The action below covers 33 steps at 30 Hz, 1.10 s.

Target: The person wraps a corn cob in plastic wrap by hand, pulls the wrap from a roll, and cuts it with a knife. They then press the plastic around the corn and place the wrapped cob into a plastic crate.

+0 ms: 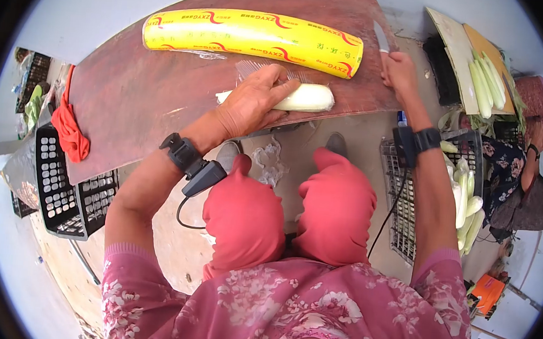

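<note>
Two bare hands of mine were at work over the reddish-brown table [163, 102]. My left hand [260, 99] lay across the pale vegetable [311, 98], its fingers bent over the middle and holding it close to the near edge, so that one end came out on each side of my grip. A thin piece of clear film [248, 69] showed on the tabletop just beyond those fingers.

My right hand [399, 74] was at the right edge of the table, its fingers closed narrow around the handle of the knife [381, 37], whose blade pointed away from me.

Farther in on the table, beyond the pale vegetable and apart from it, the big yellow roll [252, 37] with red print lay on its side. A red cloth [71, 130] hung over the left edge, near a black crate [47, 176].

Crumpled clear plastic [269, 163] lay on the floor between my feet. To my right stood a gray crate [405, 207], with more pale vegetables [463, 195] at its far side. Beyond that was another person [501, 170] in dark flowered clothing, and higher up, long greenish-white vegetables [488, 84] rested on a light board [448, 53]. I had a black device strapped on each wrist.
</note>
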### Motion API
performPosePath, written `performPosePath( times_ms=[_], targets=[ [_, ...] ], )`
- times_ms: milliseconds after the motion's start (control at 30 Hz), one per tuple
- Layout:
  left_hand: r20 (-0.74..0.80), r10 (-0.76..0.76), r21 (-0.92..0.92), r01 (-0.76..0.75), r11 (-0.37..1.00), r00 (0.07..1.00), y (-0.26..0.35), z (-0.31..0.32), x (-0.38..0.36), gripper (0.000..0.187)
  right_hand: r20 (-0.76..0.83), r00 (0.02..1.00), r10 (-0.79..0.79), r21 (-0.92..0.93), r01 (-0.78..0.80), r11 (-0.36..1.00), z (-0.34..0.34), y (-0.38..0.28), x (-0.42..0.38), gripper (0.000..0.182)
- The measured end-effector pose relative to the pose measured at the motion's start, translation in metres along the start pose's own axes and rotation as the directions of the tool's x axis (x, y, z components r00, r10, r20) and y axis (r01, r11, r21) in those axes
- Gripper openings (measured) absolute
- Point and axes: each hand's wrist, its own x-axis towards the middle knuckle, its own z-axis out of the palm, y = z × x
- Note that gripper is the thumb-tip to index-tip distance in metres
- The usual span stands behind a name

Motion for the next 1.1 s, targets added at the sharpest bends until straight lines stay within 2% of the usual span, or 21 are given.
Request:
performPosePath(
  times_ms=[33, 67, 133, 233, 267, 367, 467, 567, 667, 767, 867, 967, 1100],
  targets=[
    [0.01, 0.007, 0.016, -0.007, 1.0, 1.0, -0.001, 0.0, -0.001, 0.06, -0.051, 0.997, 0.066, 0.262, -0.05, 0.964, 0.0, 0.002, -0.011, 0.038],
    [0.02, 0.016, 0.032, -0.016, 0.999, 1.0, -0.002, 0.0, -0.001, 0.061, -0.038, 0.999, 0.026, 0.428, -0.007, 0.904, -0.004, 0.004, -0.021, 0.037],
    [0.011, 0.034, 0.064, -0.034, 0.997, 0.999, -0.005, 0.003, -0.002, 0.062, -0.029, 0.999, -0.047, 0.717, 0.053, 0.695, -0.017, 0.003, -0.042, 0.037],
    [-0.053, 0.072, 0.095, -0.066, 0.993, 0.996, -0.006, 0.009, -0.005, 0.064, 0.178, 0.93, -0.321, 0.899, -0.021, 0.437, -0.035, -0.018, -0.07, 0.033],
    [-0.077, 0.086, 0.095, -0.079, 0.992, 0.993, -0.005, 0.009, -0.007, 0.064, 0.237, 0.919, -0.315, 0.889, -0.074, 0.452, -0.035, -0.035, -0.082, 0.034],
    [-0.08, 0.12, 0.106, -0.111, 0.988, 0.99, -0.005, 0.011, -0.01, 0.061, 0.438, 0.744, -0.505, 0.765, -0.013, 0.644, -0.023, -0.057, -0.087, 0.034],
    [-0.093, 0.168, 0.163, -0.152, 0.975, 0.981, -0.006, 0.015, -0.016, 0.056, 0.363, 0.733, -0.575, 0.564, 0.318, 0.762, 0.013, -0.072, -0.092, 0.029],
    [-0.128, 0.213, 0.195, -0.186, 0.963, 0.969, -0.007, 0.018, -0.018, 0.053, 0.665, 0.631, -0.4, 0.372, 0.185, 0.91, 0.013, -0.086, -0.09, 0.02],
    [-0.152, 0.226, 0.211, -0.192, 0.958, 0.962, -0.009, 0.019, -0.018, 0.052, 0.702, 0.618, -0.353, 0.344, 0.139, 0.929, 0.021, -0.089, -0.092, 0.015],
    [-0.158, 0.241, 0.221, -0.203, 0.954, 0.958, -0.01, 0.022, -0.019, 0.053, 0.603, 0.593, -0.534, 0.376, 0.379, 0.845, 0.034, -0.078, -0.08, 0.015],
    [-0.162, 0.283, 0.246, -0.239, 0.939, 0.945, -0.013, 0.024, -0.022, 0.054, 0.604, 0.559, -0.568, 0.304, 0.497, 0.813, 0.037, -0.074, -0.075, 0.015],
    [-0.16, 0.29, 0.243, -0.247, 0.938, 0.944, -0.012, 0.024, -0.023, 0.055, 0.644, 0.575, -0.503, 0.315, 0.4, 0.861, 0.041, -0.074, -0.079, 0.016],
    [-0.163, 0.293, 0.227, -0.253, 0.94, 0.942, -0.01, 0.02, -0.022, 0.056, 0.611, 0.577, -0.542, 0.317, 0.449, 0.835, 0.045, -0.072, -0.078, 0.016]
  ],
)
